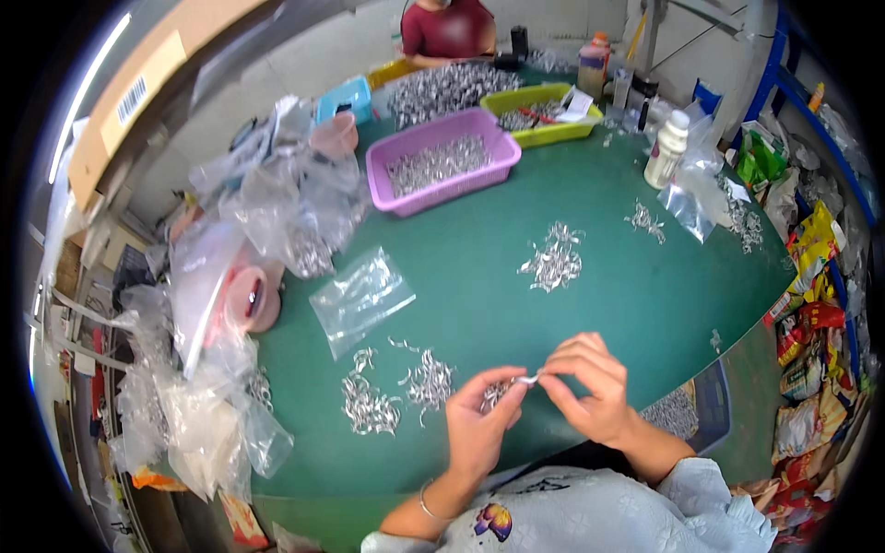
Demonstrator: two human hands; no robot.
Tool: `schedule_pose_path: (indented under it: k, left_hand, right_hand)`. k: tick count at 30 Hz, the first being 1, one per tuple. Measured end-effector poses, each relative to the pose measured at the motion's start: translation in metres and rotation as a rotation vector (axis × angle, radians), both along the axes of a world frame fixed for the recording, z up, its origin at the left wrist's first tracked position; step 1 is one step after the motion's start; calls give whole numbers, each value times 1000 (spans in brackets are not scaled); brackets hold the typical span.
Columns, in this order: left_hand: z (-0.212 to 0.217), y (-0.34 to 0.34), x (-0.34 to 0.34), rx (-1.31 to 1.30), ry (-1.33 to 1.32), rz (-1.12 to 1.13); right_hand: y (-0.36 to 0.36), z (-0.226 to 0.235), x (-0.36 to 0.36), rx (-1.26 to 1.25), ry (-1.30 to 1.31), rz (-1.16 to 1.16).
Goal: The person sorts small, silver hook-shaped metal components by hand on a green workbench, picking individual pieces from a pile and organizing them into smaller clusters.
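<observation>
Above the near edge of the green table [442, 286], my left hand [473, 431] pinches one end of a small silvery curved metal piece [527, 379]. More such pieces [496, 394] are cupped in its palm. The fingertips of my right hand [593, 389] close on the other end of that piece. What kind of part it is cannot be made out. Left of my hands lie two loose piles of similar pieces, one nearer pile [430, 382] and another pile [371, 407]. A larger pile [553, 263] lies farther off, and a small one [645, 221] to its right.
A flat clear plastic bag [361, 300] lies at left. Behind stand a purple basket [442, 198] of metal pieces, a green basket [553, 136] and a white bottle [666, 152]. Crumpled bags [203, 405] crowd the left edge. A person [447, 32] sits across the table.
</observation>
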State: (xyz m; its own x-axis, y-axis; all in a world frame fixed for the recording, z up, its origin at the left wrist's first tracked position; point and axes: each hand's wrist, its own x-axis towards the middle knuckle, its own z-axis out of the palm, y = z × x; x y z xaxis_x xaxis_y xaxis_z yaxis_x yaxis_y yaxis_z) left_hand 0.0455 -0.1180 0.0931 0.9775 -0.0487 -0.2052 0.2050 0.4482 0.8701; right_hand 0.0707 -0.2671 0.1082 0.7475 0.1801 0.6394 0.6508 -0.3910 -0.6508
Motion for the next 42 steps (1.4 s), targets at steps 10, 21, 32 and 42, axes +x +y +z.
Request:
schedule_pose_path:
  k: [10,21,32,42]
  left_hand:
    - [-6,16,-5,-256,23,-83]
    - [-44,42,-22,-1016,298,40]
    - [-46,60,-52,-377,276,117]
    - [-44,67,-53,-386,119,173]
  right_hand:
    - [17,-10,-6,254,264,124]
    - [29,-66,8,277,757,170]
    - [76,-112,20,-311,343,233]
    - [61,-36,-14,132,819,641]
